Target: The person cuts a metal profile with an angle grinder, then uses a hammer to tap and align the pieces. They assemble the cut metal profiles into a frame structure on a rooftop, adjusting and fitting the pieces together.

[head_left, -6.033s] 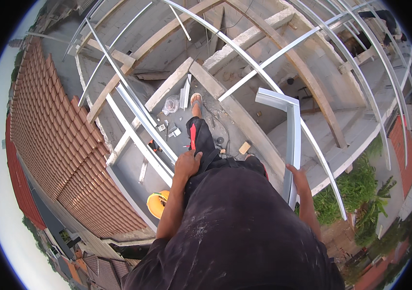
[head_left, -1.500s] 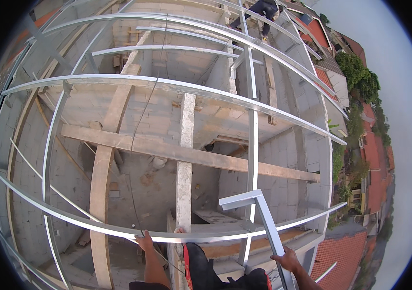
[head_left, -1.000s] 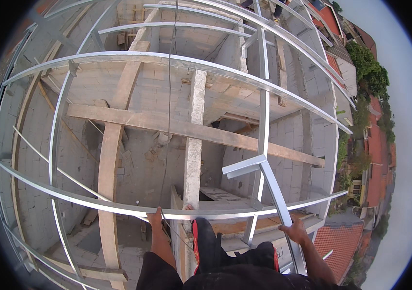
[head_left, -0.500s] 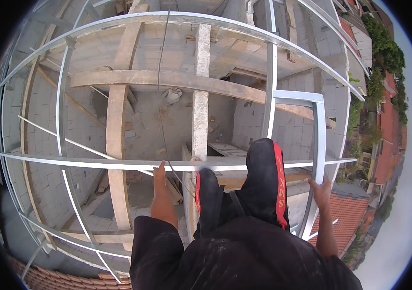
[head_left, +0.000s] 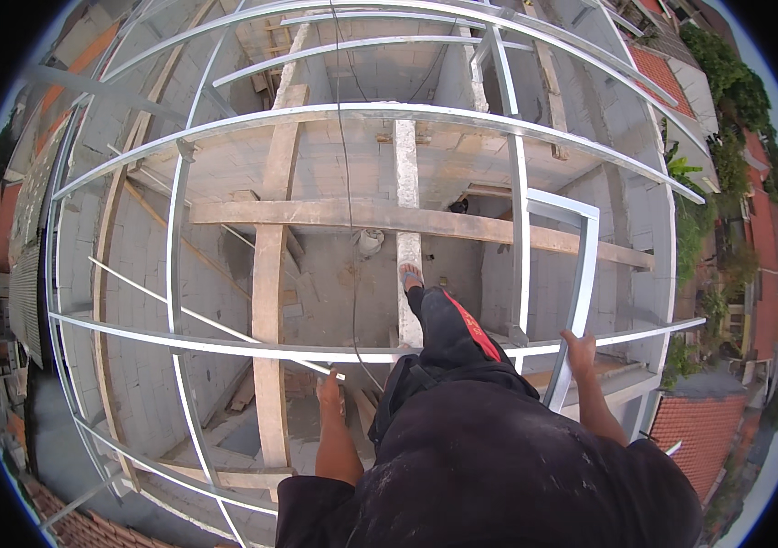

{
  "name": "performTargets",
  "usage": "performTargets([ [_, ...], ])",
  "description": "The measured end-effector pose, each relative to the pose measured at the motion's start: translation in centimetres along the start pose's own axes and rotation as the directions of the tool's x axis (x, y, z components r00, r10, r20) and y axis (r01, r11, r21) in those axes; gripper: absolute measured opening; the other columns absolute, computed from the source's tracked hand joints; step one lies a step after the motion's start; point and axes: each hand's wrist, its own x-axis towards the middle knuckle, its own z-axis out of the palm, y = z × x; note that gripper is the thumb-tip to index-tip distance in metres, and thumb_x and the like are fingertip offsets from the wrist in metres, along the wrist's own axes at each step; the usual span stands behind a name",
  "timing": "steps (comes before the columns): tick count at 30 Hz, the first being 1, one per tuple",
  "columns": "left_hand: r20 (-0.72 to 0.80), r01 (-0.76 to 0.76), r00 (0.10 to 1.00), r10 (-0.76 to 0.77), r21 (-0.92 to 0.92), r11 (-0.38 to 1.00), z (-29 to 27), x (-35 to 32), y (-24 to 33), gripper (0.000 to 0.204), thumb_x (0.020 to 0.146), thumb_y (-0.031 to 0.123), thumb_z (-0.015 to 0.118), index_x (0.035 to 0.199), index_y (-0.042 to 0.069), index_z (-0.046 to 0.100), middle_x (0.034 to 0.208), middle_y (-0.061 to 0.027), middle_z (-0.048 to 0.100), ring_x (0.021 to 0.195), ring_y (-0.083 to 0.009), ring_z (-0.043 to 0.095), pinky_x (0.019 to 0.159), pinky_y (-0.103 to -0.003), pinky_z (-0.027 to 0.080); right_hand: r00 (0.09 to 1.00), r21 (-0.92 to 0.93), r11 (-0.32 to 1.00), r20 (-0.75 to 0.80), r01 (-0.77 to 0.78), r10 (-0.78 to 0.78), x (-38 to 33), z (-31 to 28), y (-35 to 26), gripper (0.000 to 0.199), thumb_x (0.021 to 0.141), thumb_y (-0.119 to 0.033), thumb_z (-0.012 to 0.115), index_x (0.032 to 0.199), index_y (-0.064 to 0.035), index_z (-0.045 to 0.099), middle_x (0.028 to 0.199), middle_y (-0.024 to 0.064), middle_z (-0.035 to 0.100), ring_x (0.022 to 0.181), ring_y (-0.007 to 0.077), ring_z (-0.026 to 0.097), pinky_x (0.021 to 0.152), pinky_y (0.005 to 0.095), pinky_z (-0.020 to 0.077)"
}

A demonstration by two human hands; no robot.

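My right hand (head_left: 579,354) is closed around the lower part of a bent silver metal frame piece (head_left: 586,265). Its short top arm reaches left to an upright metal channel (head_left: 520,237). Just below the long metal beam (head_left: 215,344) that crosses in front of me is my left hand (head_left: 329,391), beside the end of a thin white rod (head_left: 133,284). Its fingers are too small and partly hidden to show a grip. One foot (head_left: 411,276) of mine stands on a narrow rough concrete beam (head_left: 408,187).
Wooden planks (head_left: 270,292) and a cross plank (head_left: 316,214) lie beneath the metal lattice. Far below are a floor with a pale sack (head_left: 370,241) and block walls. A dark cable (head_left: 345,146) hangs down the middle. Red tiled roofs (head_left: 698,429) lie to the right.
My left hand has come off the long beam to just below it. One leg has stretched forward onto the concrete beam. My right hand still holds the frame piece, and the view has shifted.
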Motion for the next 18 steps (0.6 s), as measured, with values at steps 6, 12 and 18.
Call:
performTargets([
  [6,-0.067,0.111,0.991,-0.114,-0.047,0.993,-4.2,0.0,-1.1,0.093,0.098,0.049,0.074,0.171,0.012,0.030,0.164,-0.0207,0.047,0.138,-0.0449,0.055,0.103,-0.059,0.052,0.985,0.180,0.973,0.119,-0.147,0.127,9.3,4.4,-0.9,0.065,0.075,-0.029,0.082,0.117,0.0181,0.066,0.107,0.0276,0.072,0.100,0.0349,0.068,0.090,0.0459,0.0528],
  [12,-0.024,-0.227,0.966,0.258,0.405,0.886,1.5,2.5,2.3,0.095,0.094,0.049,0.076,0.166,0.000,0.036,0.163,-0.0279,0.047,0.146,-0.0472,0.050,0.114,-0.058,0.046,0.993,0.205,0.975,0.099,-0.081,0.062,14.1,7.4,-7.4,0.058,0.076,-0.026,0.081,0.111,0.0177,0.067,0.098,0.0245,0.073,0.087,0.0301,0.069,0.078,0.0445,0.0550],
  [18,0.109,-0.558,0.735,0.669,0.657,0.506,16.1,5.0,26.8,0.102,0.091,0.047,0.078,0.163,-0.008,0.033,0.162,-0.0358,0.042,0.152,-0.0487,0.041,0.127,-0.050,0.033,0.975,0.224,0.968,0.210,-0.114,0.066,29.6,14.3,-14.3,0.058,0.078,-0.022,0.080,0.123,0.0123,0.069,0.109,0.0209,0.075,0.100,0.0273,0.070,0.090,0.0412,0.0545],
])
